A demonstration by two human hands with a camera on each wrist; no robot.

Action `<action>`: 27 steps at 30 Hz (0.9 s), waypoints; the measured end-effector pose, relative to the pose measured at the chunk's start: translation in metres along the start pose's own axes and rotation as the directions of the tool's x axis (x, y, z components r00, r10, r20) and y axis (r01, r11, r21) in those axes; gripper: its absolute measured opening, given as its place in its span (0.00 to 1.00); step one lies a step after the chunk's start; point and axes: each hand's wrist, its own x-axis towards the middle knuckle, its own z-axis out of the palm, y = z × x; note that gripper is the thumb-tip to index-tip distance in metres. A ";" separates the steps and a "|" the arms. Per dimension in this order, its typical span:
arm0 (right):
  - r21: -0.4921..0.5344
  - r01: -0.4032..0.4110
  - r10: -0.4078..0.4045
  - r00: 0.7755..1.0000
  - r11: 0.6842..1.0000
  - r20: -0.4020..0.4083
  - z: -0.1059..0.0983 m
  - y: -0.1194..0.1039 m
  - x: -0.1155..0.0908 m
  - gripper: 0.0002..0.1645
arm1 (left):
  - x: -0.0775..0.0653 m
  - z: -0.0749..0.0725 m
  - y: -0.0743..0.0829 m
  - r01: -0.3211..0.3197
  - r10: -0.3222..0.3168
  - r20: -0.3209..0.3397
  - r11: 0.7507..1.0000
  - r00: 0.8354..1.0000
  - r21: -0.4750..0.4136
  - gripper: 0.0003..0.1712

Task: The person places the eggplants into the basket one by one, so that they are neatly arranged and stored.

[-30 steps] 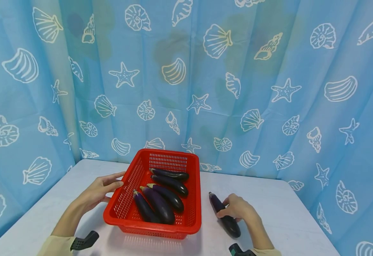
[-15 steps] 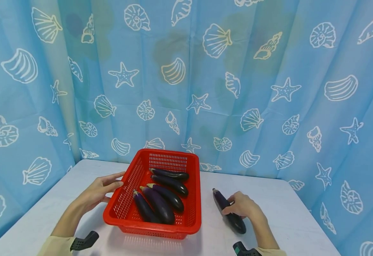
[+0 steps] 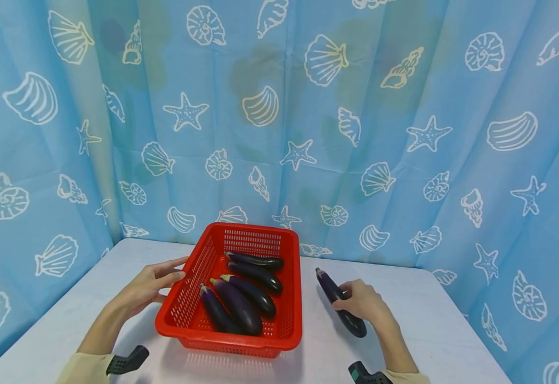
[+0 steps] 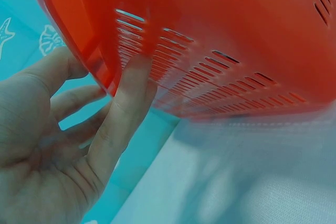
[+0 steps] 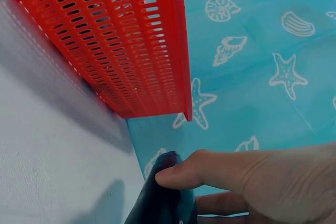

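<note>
A red plastic basket (image 3: pixel 291 266) with slotted walls stands on the white table, several dark purple eggplants (image 3: pixel 241 306) lying inside it. At its left side my left hand (image 3: pixel 147 285) holds the rim; the left wrist view shows one digit against the slotted outer wall (image 4: pixel 210 51) and others at the rim's edge. To the right of the basket, my right hand (image 3: pixel 363 304) grips another eggplant (image 3: pixel 327 285) round its middle, its stem end pointing away from me. The palm side of that grip is hidden in the head view.
The white tablecloth (image 3: pixel 418 320) extends to the right of the basket. Behind the table hangs a blue curtain (image 3: pixel 298 128) with white shells and starfish. Black wrist devices (image 3: pixel 128 360) sit on both forearms.
My right hand, gripping the eggplant, has shifted slightly right and then a little away from me. The left hand and the basket look unmoved.
</note>
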 end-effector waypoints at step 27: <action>-0.088 0.206 -0.212 0.975 0.975 -0.063 -0.034 -0.064 -0.007 0.27 | 0.001 -0.001 0.000 0.004 -0.004 0.003 1.000 1.000 -0.001 0.41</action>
